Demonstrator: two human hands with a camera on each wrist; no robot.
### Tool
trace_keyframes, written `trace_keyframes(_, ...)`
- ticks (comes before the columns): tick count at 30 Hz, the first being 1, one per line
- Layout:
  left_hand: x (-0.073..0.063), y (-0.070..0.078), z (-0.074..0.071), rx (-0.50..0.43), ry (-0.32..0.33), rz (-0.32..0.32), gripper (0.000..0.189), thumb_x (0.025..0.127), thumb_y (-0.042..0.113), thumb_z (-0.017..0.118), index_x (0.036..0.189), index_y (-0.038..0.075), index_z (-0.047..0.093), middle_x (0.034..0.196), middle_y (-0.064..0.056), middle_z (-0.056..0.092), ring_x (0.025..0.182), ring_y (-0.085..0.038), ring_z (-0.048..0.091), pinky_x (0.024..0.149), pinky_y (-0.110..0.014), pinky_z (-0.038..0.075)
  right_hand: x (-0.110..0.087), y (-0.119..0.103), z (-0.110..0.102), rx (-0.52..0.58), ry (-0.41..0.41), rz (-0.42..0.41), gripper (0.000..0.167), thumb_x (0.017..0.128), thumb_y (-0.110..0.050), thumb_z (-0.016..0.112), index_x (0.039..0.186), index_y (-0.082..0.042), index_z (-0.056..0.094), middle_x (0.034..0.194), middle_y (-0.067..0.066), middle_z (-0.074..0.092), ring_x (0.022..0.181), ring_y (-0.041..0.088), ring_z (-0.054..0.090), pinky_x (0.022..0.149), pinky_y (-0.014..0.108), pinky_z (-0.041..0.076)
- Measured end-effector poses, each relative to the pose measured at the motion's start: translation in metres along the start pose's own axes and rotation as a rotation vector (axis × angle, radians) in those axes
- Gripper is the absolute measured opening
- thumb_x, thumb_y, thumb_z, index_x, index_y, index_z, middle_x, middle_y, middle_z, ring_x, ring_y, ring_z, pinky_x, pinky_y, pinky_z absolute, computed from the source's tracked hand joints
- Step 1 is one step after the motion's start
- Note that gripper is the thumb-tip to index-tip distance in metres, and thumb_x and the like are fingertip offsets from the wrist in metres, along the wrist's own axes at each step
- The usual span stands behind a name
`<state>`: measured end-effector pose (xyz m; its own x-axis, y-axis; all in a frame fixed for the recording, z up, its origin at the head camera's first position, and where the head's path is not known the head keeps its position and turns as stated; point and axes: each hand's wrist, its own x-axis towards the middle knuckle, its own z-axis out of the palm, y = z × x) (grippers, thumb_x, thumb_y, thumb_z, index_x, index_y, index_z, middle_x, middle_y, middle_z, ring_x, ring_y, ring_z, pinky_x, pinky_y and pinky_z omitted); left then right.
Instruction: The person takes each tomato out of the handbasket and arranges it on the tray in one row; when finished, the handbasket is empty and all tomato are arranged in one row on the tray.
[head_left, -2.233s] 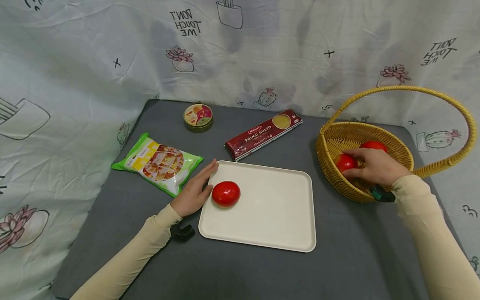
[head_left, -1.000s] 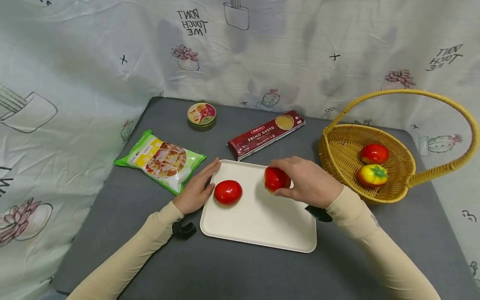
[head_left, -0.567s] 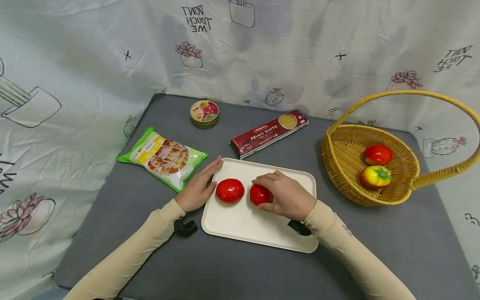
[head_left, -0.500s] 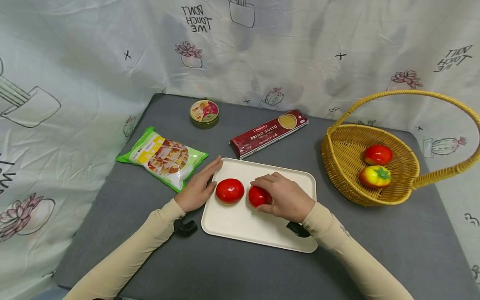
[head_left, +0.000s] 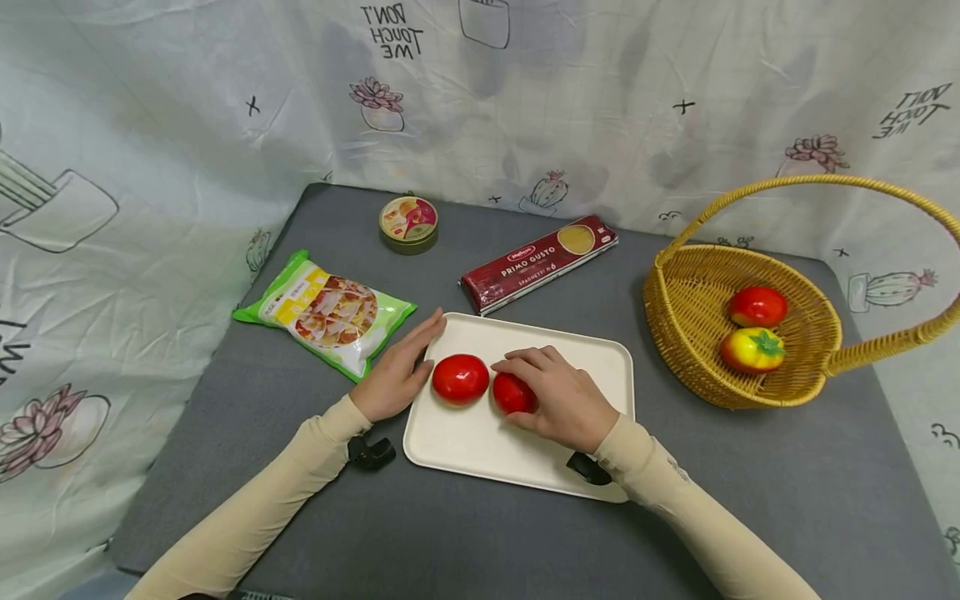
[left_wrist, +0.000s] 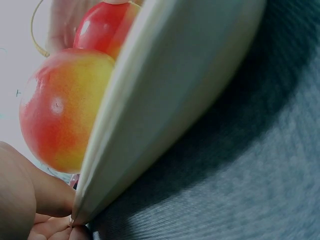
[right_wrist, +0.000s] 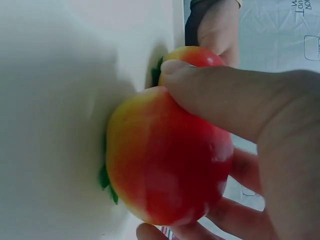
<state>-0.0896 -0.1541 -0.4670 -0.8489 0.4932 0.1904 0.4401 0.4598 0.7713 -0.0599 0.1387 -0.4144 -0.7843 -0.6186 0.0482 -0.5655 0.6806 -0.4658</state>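
Observation:
My right hand (head_left: 562, 398) grips a shiny red tomato (head_left: 512, 394) with yellow around its green leafy end. In the right wrist view this tomato (right_wrist: 165, 160) sits leaf side down against the white tray (head_left: 480, 454), thumb across its near side and fingers around the far side. Close beside it on the tray lies a second red tomato (head_left: 460, 379), partly behind the held one in that view. My left hand (head_left: 393, 375) rests at the tray's left edge, fingers fairly straight. In the left wrist view its thumb and fingertips touch the tray rim (left_wrist: 95, 155).
To the right stands a yellow wicker basket (head_left: 678, 354) with a tall handle, holding a red tomato (head_left: 757, 307) and a yellow-red one (head_left: 752, 350). Behind the tray lie a spaghetti pack (head_left: 538, 265) and a round tin (head_left: 408, 223). A green-white food bag (head_left: 337, 317) is at left.
My right hand has carried a tomato from the basket leftward onto the tray, then slid slightly further left toward the other tomato. The left hand has stayed at the tray edge.

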Motion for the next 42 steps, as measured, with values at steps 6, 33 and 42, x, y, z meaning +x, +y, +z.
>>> trace_keyframes(6, 0.002, 0.001, 0.000, -0.012, -0.011, -0.007, 0.066, 0.099, -0.017, 0.058, 0.160, -0.011, 0.036, 0.171, -0.026, 0.027, 0.157, -0.039, 0.030, 0.122, -0.057, 0.032, -0.002, 0.001, -0.001, 0.018, 0.028, 0.012, 0.079, 0.077, -0.035, 0.098, 0.145, -0.014, 0.064, 0.147, 0.011, 0.061, 0.130, 0.030, 0.056, 0.085, 0.053, 0.063)
trace_keyframes(33, 0.002, -0.001, 0.000, -0.026, -0.024, -0.036, 0.067, 0.099, -0.018, 0.057, 0.161, -0.010, 0.034, 0.172, -0.026, 0.025, 0.157, -0.040, 0.029, 0.121, -0.057, 0.033, -0.093, 0.170, -0.170, 0.244, 0.518, 0.845, 0.080, 0.100, -0.056, 0.068, 0.162, -0.011, 0.046, 0.158, 0.021, 0.052, 0.133, 0.019, 0.059, 0.107, 0.035, 0.049)
trace_keyframes(42, 0.001, 0.000, 0.000, -0.018, -0.019, -0.023, 0.066, 0.099, -0.018, 0.057, 0.161, -0.010, 0.035, 0.171, -0.027, 0.026, 0.156, -0.041, 0.030, 0.120, -0.058, 0.035, -0.103, 0.205, -0.169, 0.217, 0.421, 1.004, 0.091, 0.102, -0.058, 0.061, 0.162, 0.006, 0.037, 0.160, 0.035, 0.041, 0.142, 0.054, 0.042, 0.115, 0.067, 0.038)
